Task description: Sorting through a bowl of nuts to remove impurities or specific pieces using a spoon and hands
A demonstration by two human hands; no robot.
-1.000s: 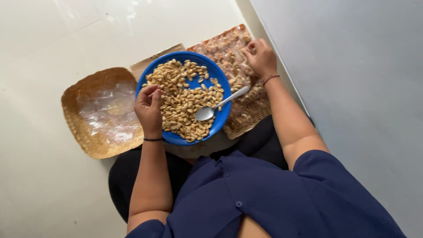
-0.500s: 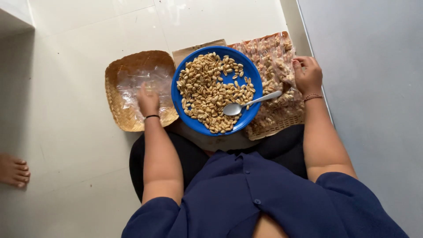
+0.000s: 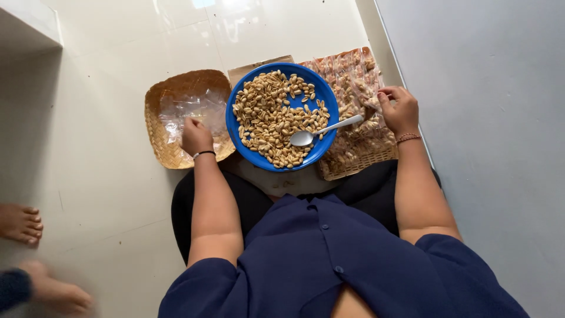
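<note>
Head view. One blue bowl [image 3: 282, 159] is being seen on the pale floor [image 3: 106, 88], filled with shelled peanuts [image 3: 268, 115]; these are too many to be counted. One metal spoon [image 3: 323, 131] is being rested in the bowl, its handle lying over the right rim. Two woven trays are being recorded: a left tray [image 3: 159, 138] lined with clear plastic bags [image 3: 194, 106], touching the bowl's left side, and a right tray [image 3: 353, 168] stacked with small filled packets [image 3: 347, 76], partly under the bowl's right side. A flat piece of cardboard [image 3: 259, 62] is being noted behind the bowl.

The left hand [image 3: 196, 136] is being held inside the left tray, fingers curled down onto the plastic bags; whether a bag is actually being gripped cannot be told. The right hand [image 3: 400, 111] is being held over the right tray, fingertips pinched on one small packet [image 3: 369, 97] at the pile's edge.

Two bare feet of another person [image 3: 23, 222] are being seen at the lower left edge, well apart from the trays.
</note>
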